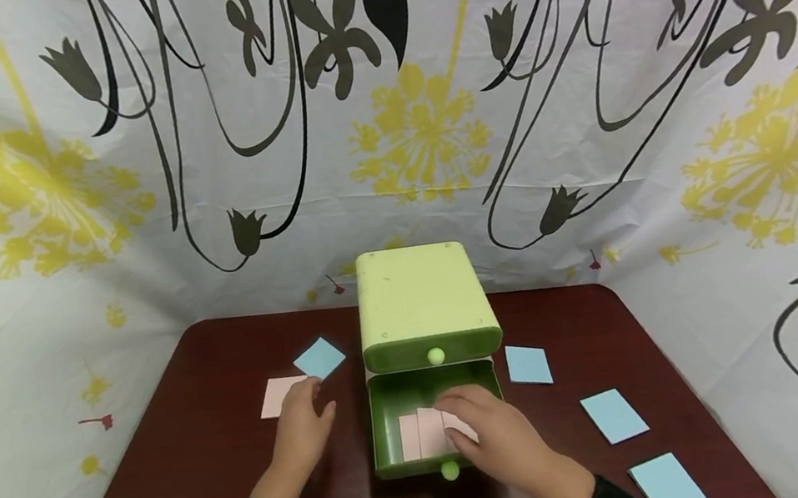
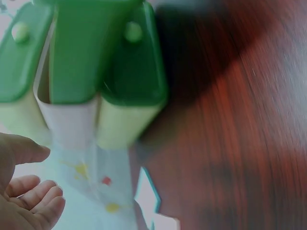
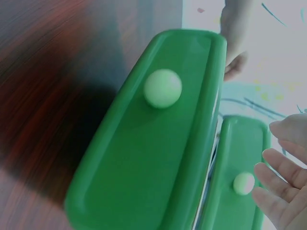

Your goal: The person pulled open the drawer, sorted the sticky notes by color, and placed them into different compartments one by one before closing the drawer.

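The right hand (image 1: 494,430) is laid inside the pulled-out lower drawer (image 1: 388,398) of a small green drawer box (image 1: 421,301), which stands at the middle of the dark red worktop (image 1: 200,460). Its fingers (image 1: 465,402) are spread fairly flat over pale pink cards (image 1: 422,434) that lie on the drawer floor; whether a card is pinched cannot be told from the head view, and in the right wrist view only relaxed, slightly bent fingertips are shown beside the drawer front. A round pale knob (image 1: 450,470) is seen on the drawer front just below the right hand, and a second knob (image 1: 435,355) on the closed upper drawer just beyond the fingers.

The left hand (image 1: 302,430) rests on the worktop to the left of the drawer, with its fingers loosely curved and its fingertips touching the edge of a pink card (image 1: 276,396). A blue card (image 1: 319,358) lies just beyond those fingertips, apart from them. In the left wrist view the fingers (image 2: 33,201) are seen loosely bent with nothing held.

To the right of the right hand's fingers, three more blue cards are laid on the worktop: one (image 1: 528,364) near the drawer, one (image 1: 613,415) farther out, one (image 1: 668,485) at the near edge. A floral cloth (image 1: 575,91) is hung behind and beside the worktop.
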A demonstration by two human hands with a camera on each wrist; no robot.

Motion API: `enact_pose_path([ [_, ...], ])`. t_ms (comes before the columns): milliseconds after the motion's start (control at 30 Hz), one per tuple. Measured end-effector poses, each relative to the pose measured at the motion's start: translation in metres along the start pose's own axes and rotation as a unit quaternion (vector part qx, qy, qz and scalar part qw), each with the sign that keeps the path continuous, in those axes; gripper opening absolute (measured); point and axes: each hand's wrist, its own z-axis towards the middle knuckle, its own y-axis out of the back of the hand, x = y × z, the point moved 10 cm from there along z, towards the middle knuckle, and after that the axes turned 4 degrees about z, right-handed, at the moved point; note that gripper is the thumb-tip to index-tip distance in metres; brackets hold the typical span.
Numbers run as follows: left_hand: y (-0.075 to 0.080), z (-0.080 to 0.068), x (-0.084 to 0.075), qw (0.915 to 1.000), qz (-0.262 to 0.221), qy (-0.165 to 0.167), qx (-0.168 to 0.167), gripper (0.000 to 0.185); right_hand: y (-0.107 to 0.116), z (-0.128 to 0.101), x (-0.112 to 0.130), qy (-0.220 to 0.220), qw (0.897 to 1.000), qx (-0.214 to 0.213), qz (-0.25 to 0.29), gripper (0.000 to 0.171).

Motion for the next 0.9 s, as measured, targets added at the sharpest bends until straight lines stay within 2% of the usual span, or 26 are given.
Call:
enact_pose_path([
  [200,0.0,0.012,0.038,0.9991,0.005,0.042,-0.001,0.045,-0.013,0.012,0.023,0.038,0.999,0.022,0.007,0.035],
  [467,-0.009,0.022,0.083,0.9937,0.031,0.103,0.033,0.052,-0.032,0.018,0.053,0.102,0.994,0.033,-0.012,0.034],
  [667,-0.018,0.027,0.107,0.9908,0.048,0.121,0.037,0.057,-0.045,0.015,0.068,0.135,0.989,0.057,-0.004,0.03],
  [900,-0.02,0.026,0.124,0.9899,0.037,0.136,0.016,0.06,-0.05,0.011,0.083,0.183,0.982,0.052,0.006,0.032],
])
